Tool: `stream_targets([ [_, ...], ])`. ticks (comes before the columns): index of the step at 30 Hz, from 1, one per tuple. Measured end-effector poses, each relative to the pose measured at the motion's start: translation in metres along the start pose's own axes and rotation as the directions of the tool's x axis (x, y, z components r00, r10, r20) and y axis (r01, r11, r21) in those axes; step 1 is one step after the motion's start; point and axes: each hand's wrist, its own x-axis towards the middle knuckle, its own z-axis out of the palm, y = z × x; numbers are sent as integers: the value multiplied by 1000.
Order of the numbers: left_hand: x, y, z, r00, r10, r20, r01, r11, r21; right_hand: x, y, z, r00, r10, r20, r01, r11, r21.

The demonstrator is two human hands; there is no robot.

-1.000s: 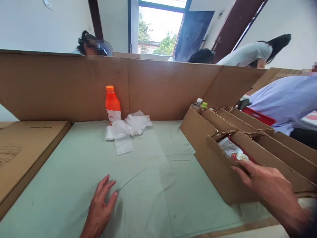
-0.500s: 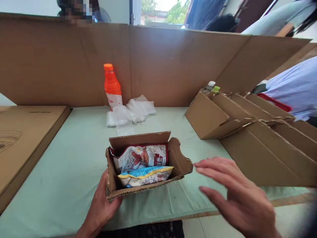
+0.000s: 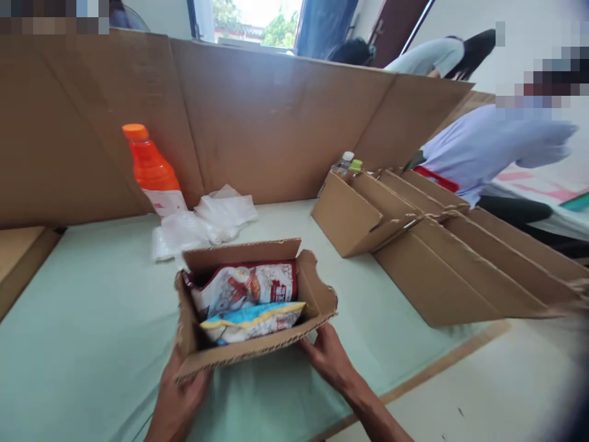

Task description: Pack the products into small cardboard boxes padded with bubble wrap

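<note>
An open cardboard box point(image 3: 262, 355) is held between both hands, its top facing me. Inside stand a white and dark-red printed snack bag point(image 3: 243, 288) and, in front of it, a blue, yellow and white bag point(image 3: 253, 319). My left hand point(image 3: 184, 387) grips the box's lower left corner, with the fingers partly hidden beneath it. My right hand point(image 3: 329, 356) grips the box's right end from below, its fingertips hidden behind the cardboard.
An orange bottle point(image 3: 154, 169) and crumpled clear plastic bags point(image 3: 202, 224) stand near the cardboard screen point(image 3: 276, 116). To the right is a divided cardboard organizer point(image 3: 442, 276) with bottles point(image 3: 345, 162) behind its near end. A person in a light-blue shirt point(image 3: 488, 147) is beyond it.
My right hand has come from open beside the box to gripping its right end. The box sits slightly further left in view, and the view has turned to the right.
</note>
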Motion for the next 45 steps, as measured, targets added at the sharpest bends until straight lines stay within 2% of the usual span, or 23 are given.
stream_targets([
  [1,16,13,8,1000,10,-18,-11,999,-51,12,5,-5,999,37,-32,-37,999,11],
  [3,45,39,23,999,46,13,-43,985,-166,36,15,-13,991,106,-79,-103,994,43],
  [6,72,59,34,996,89,-2,-86,960,-268,64,26,-13,982,152,-109,-142,985,95],
  [8,79,57,27,991,130,7,-124,959,-255,72,31,-9,982,168,-88,-156,979,135],
  [10,83,47,8,990,135,-25,-138,979,-151,73,36,-7,981,189,-50,-179,969,171],
  [12,91,35,-19,989,46,-139,-43,999,24,70,41,-7,978,207,-26,-198,962,189],
  [15,116,22,-51,942,-99,-320,173,963,209,69,49,-10,975,221,-29,-212,958,195],
  [17,138,18,-55,934,-117,-338,213,941,263,73,51,-11,973,231,-21,-223,955,197],
  [21,163,25,-40,947,-155,-281,240,923,300,82,43,-9,973,232,-3,-228,956,186],
  [23,156,31,-40,953,-203,-226,261,928,266,83,34,-7,974,229,1,-226,960,163],
  [25,132,31,-53,959,-251,-136,275,939,205,81,26,-5,973,232,15,-232,963,139],
  [28,70,18,-93,957,-286,55,280,954,108,75,20,-1,978,205,44,-209,969,132],
  [29,46,12,-108,943,-301,139,291,953,88,72,20,0,981,189,53,-194,972,132],
  [30,25,6,-122,910,-337,241,322,941,103,71,21,0,983,173,59,-180,975,131],
  [32,-7,2,-145,888,-413,202,365,900,238,68,24,-1,985,160,72,-168,977,129],
  [34,-17,12,-153,923,-379,58,345,887,306,67,27,-3,984,159,77,-168,977,129],
  [35,-13,21,-149,949,-317,-1,304,909,284,67,28,-5,986,150,72,-159,979,130],
  [37,8,44,-128,986,-157,-60,164,976,141,68,28,-8,993,108,49,-113,985,132],
  [39,37,63,-93,1000,-14,-20,14,999,-38,70,27,-8,997,73,27,-76,988,131],
  [40,50,69,-74,1000,20,-18,-22,992,-128,71,27,-6,997,78,25,-80,989,126],
  [42,72,73,-43,1000,17,26,-8,958,-286,74,25,0,992,123,33,-126,986,105],
  [43,79,71,-32,999,22,48,-4,943,-334,76,23,5,989,146,35,-149,984,98],
  [45,90,64,-24,997,49,59,-24,927,-375,86,17,17,986,158,46,-162,982,95],
])
